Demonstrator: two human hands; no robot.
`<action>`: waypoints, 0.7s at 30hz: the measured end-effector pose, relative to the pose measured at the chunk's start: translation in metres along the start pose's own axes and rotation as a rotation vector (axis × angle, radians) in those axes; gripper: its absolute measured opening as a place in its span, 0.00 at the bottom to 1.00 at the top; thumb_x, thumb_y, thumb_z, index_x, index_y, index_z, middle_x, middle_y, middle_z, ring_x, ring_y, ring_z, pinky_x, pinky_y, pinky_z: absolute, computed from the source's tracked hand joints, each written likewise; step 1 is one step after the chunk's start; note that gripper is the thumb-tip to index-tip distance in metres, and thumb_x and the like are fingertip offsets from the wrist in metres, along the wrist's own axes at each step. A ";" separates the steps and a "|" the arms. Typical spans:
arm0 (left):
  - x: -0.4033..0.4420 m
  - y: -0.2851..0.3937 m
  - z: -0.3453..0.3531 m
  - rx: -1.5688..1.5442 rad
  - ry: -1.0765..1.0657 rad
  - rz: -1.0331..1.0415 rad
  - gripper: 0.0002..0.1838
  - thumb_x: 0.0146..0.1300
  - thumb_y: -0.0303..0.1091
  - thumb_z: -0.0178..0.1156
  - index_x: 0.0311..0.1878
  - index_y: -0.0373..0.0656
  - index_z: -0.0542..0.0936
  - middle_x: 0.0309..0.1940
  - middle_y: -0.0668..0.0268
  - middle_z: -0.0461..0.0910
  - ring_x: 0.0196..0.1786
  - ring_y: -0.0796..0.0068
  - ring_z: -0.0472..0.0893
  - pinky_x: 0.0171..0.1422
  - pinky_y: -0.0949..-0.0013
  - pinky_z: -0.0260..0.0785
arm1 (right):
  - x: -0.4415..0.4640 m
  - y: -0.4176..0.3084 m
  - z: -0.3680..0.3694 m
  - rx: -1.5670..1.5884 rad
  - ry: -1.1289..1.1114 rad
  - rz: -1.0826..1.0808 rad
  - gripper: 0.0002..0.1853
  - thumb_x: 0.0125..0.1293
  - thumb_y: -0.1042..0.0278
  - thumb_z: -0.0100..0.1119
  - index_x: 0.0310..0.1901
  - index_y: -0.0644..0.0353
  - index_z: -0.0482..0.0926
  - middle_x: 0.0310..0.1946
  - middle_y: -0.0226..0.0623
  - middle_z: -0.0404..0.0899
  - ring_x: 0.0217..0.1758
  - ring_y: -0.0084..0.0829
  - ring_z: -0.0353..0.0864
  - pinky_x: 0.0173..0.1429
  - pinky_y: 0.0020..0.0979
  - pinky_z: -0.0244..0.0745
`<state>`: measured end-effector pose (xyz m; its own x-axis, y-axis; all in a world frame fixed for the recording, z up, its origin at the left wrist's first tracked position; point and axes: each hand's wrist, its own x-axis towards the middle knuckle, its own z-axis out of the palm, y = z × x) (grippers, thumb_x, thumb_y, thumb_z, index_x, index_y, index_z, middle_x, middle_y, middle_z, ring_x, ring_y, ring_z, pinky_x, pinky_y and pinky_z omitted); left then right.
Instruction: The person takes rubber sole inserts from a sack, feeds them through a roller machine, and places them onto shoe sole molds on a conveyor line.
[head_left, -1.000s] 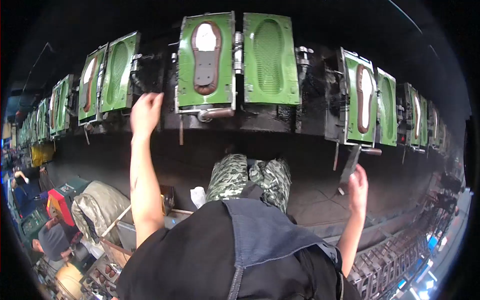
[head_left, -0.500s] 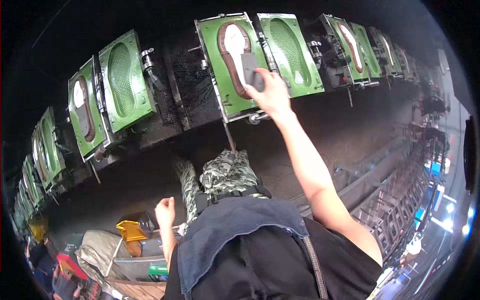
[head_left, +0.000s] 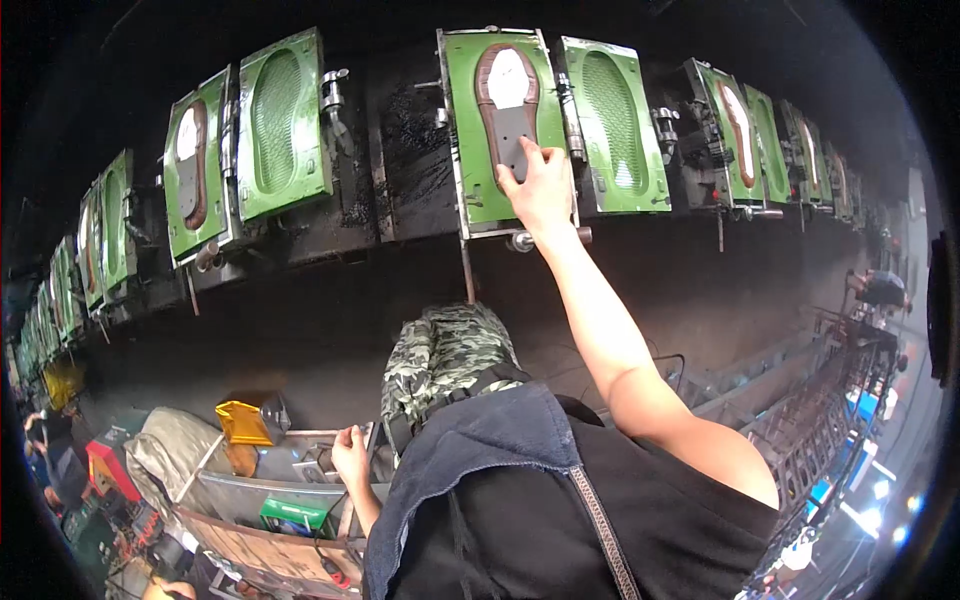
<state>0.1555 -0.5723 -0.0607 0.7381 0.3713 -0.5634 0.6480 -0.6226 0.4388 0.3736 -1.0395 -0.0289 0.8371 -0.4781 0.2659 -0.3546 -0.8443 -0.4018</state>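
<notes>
My right hand [head_left: 543, 190] reaches up to the green mold [head_left: 465, 190] in front of me, thumb and fingertips spread over a dark grey insert [head_left: 513, 125]. The insert lies along the lower part of a brown shoe sole [head_left: 486, 95], and a white patch [head_left: 508, 78] shows above it. Hinged to its right is a green mold half [head_left: 612, 125] with a textured, sole-shaped hollow. Low on the left, my left hand [head_left: 350, 457] hangs by my side with thumb and fingers pressed together; what they hold, if anything, is too small to make out.
More green molds with brown soles stretch left [head_left: 200, 160] and right [head_left: 737, 130]. Below on the left are a metal cart [head_left: 255, 483], a gold bag [head_left: 245, 423] and a green box [head_left: 295, 515]. Metal racks [head_left: 810, 420] stand at right, with a person [head_left: 882, 290] beyond.
The grey insert, tilted in my right hand before, now lies flat on the brown sole, with my fingers spread over it. My view has shifted, and the molds appear further right.
</notes>
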 end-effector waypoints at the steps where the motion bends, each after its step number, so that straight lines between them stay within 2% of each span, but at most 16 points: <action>1: 0.003 -0.026 0.005 -0.076 0.003 0.018 0.19 0.64 0.41 0.58 0.43 0.30 0.79 0.34 0.56 0.83 0.37 0.69 0.82 0.45 0.67 0.72 | -0.002 0.001 0.003 -0.013 0.031 -0.016 0.28 0.54 0.55 0.66 0.55 0.57 0.73 0.42 0.45 0.67 0.47 0.43 0.70 0.49 0.39 0.73; 2: 0.003 -0.040 0.011 -0.092 0.002 0.022 0.19 0.64 0.41 0.58 0.43 0.30 0.79 0.34 0.56 0.83 0.37 0.69 0.82 0.45 0.67 0.72 | -0.002 -0.001 0.004 -0.019 0.040 -0.028 0.28 0.54 0.55 0.66 0.55 0.57 0.73 0.42 0.45 0.67 0.47 0.43 0.70 0.49 0.39 0.73; 4: 0.006 -0.063 0.016 -0.005 -0.015 -0.028 0.21 0.62 0.43 0.60 0.43 0.30 0.79 0.34 0.53 0.83 0.37 0.66 0.82 0.45 0.65 0.73 | -0.006 -0.005 0.005 -0.055 0.028 0.049 0.29 0.54 0.53 0.66 0.55 0.58 0.74 0.44 0.50 0.69 0.49 0.46 0.70 0.55 0.41 0.68; 6: 0.005 -0.055 0.012 0.090 -0.079 -0.045 0.21 0.61 0.44 0.60 0.44 0.33 0.81 0.34 0.51 0.83 0.39 0.62 0.83 0.45 0.63 0.73 | -0.005 -0.008 0.004 -0.093 0.024 0.044 0.29 0.55 0.51 0.66 0.55 0.59 0.74 0.48 0.52 0.68 0.51 0.48 0.70 0.55 0.41 0.69; 8: 0.017 -0.069 0.007 0.077 -0.106 0.025 0.21 0.61 0.45 0.60 0.43 0.33 0.81 0.33 0.52 0.83 0.39 0.62 0.83 0.45 0.64 0.73 | 0.000 -0.012 -0.002 -0.191 -0.054 0.071 0.27 0.56 0.51 0.65 0.54 0.59 0.76 0.45 0.56 0.71 0.49 0.50 0.73 0.54 0.42 0.71; 9: 0.024 -0.076 0.002 0.059 -0.118 0.029 0.19 0.62 0.43 0.60 0.43 0.33 0.81 0.34 0.53 0.83 0.38 0.63 0.83 0.45 0.65 0.72 | 0.013 -0.001 -0.004 -0.206 -0.211 0.037 0.27 0.57 0.49 0.64 0.54 0.58 0.76 0.44 0.58 0.75 0.50 0.50 0.76 0.55 0.41 0.72; 10: 0.031 -0.078 -0.011 0.059 -0.126 0.044 0.19 0.62 0.43 0.60 0.43 0.33 0.81 0.34 0.53 0.83 0.38 0.63 0.83 0.45 0.65 0.72 | 0.027 -0.006 -0.021 -0.189 -0.434 0.069 0.27 0.61 0.46 0.57 0.53 0.59 0.77 0.46 0.55 0.78 0.52 0.46 0.78 0.58 0.39 0.71; 11: 0.038 -0.078 -0.028 0.043 -0.133 0.096 0.18 0.62 0.42 0.59 0.43 0.32 0.81 0.34 0.53 0.83 0.38 0.64 0.83 0.45 0.66 0.72 | 0.037 -0.008 -0.030 -0.271 -0.557 0.126 0.26 0.63 0.46 0.53 0.54 0.57 0.77 0.50 0.47 0.78 0.56 0.40 0.77 0.61 0.38 0.70; 12: 0.044 -0.084 -0.041 0.022 -0.138 0.144 0.18 0.63 0.41 0.59 0.42 0.32 0.80 0.34 0.53 0.83 0.38 0.66 0.83 0.45 0.66 0.72 | 0.035 -0.039 -0.061 -0.349 -0.641 0.172 0.25 0.64 0.47 0.50 0.56 0.55 0.76 0.52 0.44 0.77 0.57 0.41 0.76 0.63 0.38 0.68; 14: 0.079 -0.136 -0.064 -0.107 -0.120 0.108 0.18 0.64 0.40 0.59 0.43 0.31 0.80 0.35 0.54 0.83 0.38 0.69 0.82 0.46 0.67 0.72 | 0.025 -0.055 -0.066 -0.283 -0.474 0.056 0.23 0.66 0.51 0.49 0.57 0.54 0.75 0.52 0.44 0.77 0.57 0.42 0.75 0.64 0.37 0.67; 16: 0.118 -0.192 -0.088 -0.156 -0.052 0.037 0.18 0.63 0.41 0.59 0.44 0.31 0.79 0.36 0.54 0.83 0.39 0.68 0.82 0.47 0.65 0.72 | 0.003 -0.083 -0.051 0.064 -0.375 -0.060 0.21 0.67 0.59 0.48 0.60 0.52 0.73 0.32 0.39 0.80 0.33 0.27 0.80 0.42 0.31 0.75; 17: 0.112 -0.189 -0.110 -0.079 -0.018 0.100 0.19 0.62 0.43 0.59 0.44 0.32 0.80 0.36 0.54 0.83 0.39 0.67 0.82 0.47 0.65 0.72 | -0.017 -0.107 -0.043 0.211 -0.379 -0.195 0.19 0.68 0.65 0.46 0.60 0.55 0.72 0.26 0.33 0.74 0.27 0.20 0.72 0.35 0.26 0.72; 19: 0.108 -0.178 -0.152 0.029 0.006 0.127 0.21 0.62 0.47 0.57 0.44 0.35 0.80 0.36 0.52 0.83 0.40 0.65 0.83 0.47 0.64 0.72 | -0.069 -0.193 -0.042 0.585 -0.815 -0.047 0.21 0.71 0.59 0.46 0.62 0.58 0.69 0.33 0.28 0.76 0.31 0.19 0.73 0.39 0.25 0.72; 20: 0.117 -0.180 -0.170 0.052 0.001 0.108 0.22 0.61 0.49 0.56 0.44 0.36 0.80 0.36 0.52 0.82 0.41 0.63 0.83 0.47 0.63 0.72 | -0.092 -0.233 -0.028 0.623 -1.071 -0.078 0.24 0.71 0.55 0.48 0.63 0.58 0.67 0.34 0.29 0.76 0.34 0.20 0.74 0.41 0.26 0.73; 21: 0.114 -0.153 -0.202 0.057 -0.073 -0.022 0.23 0.60 0.51 0.55 0.44 0.39 0.81 0.37 0.51 0.82 0.44 0.62 0.82 0.49 0.62 0.72 | -0.118 -0.276 -0.013 0.680 -1.265 -0.107 0.23 0.70 0.57 0.49 0.63 0.59 0.68 0.34 0.30 0.75 0.33 0.21 0.73 0.39 0.26 0.73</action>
<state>0.1781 -0.2952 -0.0504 0.7068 0.3356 -0.6227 0.6506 -0.6540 0.3859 0.3677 -0.7533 0.0620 0.7754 0.4152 -0.4758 -0.3058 -0.4123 -0.8582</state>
